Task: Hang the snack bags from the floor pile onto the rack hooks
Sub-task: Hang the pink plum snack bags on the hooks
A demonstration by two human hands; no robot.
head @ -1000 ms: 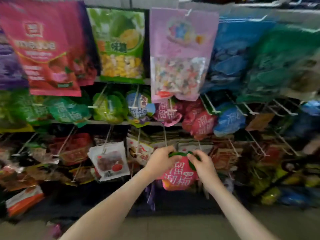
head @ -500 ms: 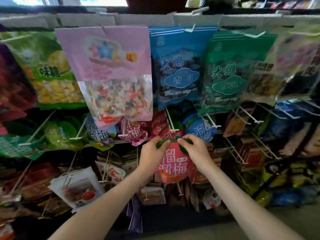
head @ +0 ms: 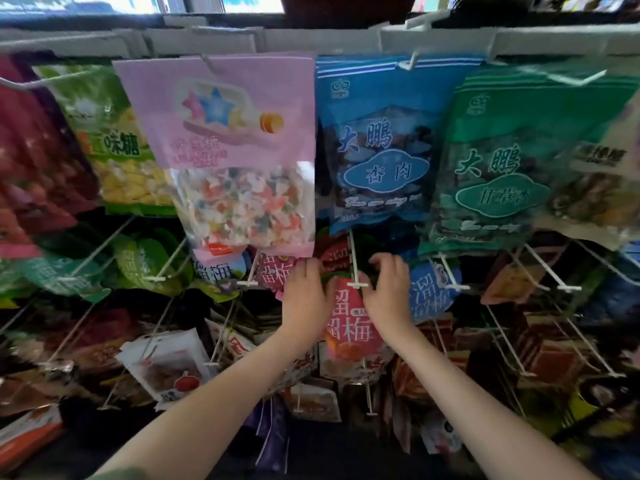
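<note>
Your left grip (head: 304, 301) and right grip (head: 388, 292) each hold a top corner of the red bag (head: 349, 327), fingers curled on its green upper edge, at the centre of the frame. The tip of a white hook (head: 354, 265) sits between them at the bag's top; whether it passes through the bag is unclear. Just above hang a pink bag (head: 235, 133) and a blue bag (head: 377, 150); a green bag (head: 502, 161) fills the upper right.

Likely shop, rack hooks (head: 354, 265), snack bags (head: 379, 143)
</note>
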